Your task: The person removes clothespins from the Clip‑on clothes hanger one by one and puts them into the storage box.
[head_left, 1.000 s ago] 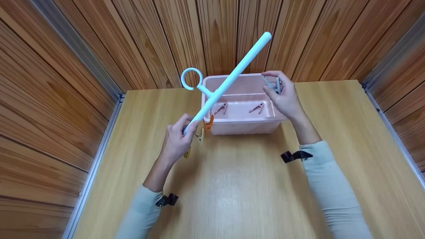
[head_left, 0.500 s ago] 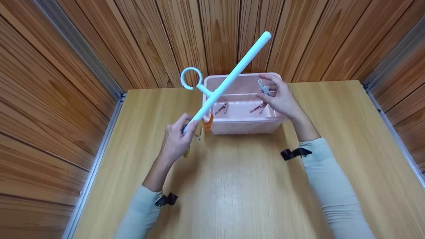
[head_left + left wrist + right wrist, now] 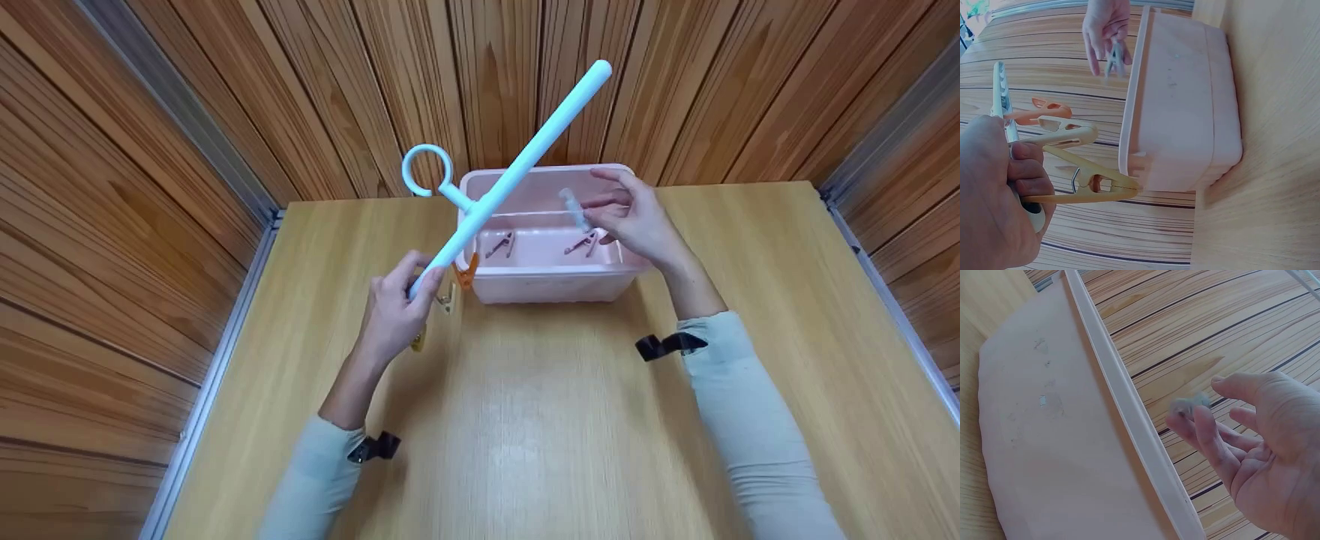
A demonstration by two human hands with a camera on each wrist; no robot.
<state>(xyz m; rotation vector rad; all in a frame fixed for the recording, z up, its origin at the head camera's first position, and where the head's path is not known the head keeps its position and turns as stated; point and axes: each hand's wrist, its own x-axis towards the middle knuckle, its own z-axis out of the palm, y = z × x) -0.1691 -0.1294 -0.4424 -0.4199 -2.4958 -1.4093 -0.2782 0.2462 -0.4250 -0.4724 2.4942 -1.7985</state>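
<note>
My left hand (image 3: 394, 311) grips the lower end of a light blue clothes hanger (image 3: 517, 169), whose bar slants up to the right with its round hook (image 3: 405, 169) at the upper left. An orange clothespin (image 3: 1044, 112), a cream clothespin (image 3: 1067, 135) and a yellow clothespin (image 3: 1086, 180) hang along the bar by the left hand. My right hand (image 3: 630, 221), above the pink bin (image 3: 555, 286), pinches a pale blue-grey clothespin (image 3: 576, 210) at its fingertips. That clothespin is motion-blurred. One finger sticks out away from it.
Inside the bin lie a dark pink clothespin (image 3: 500, 244) at left and another pink clothespin (image 3: 581, 243) at right. The bin stands on a wooden table (image 3: 510, 420), near the wood-plank back wall (image 3: 495, 82). Metal rails (image 3: 202, 382) run along the sides.
The right hand has turned the pale clothespin in its fingers and shifted it left over the bin. The hanger has risen slightly in the left hand.
</note>
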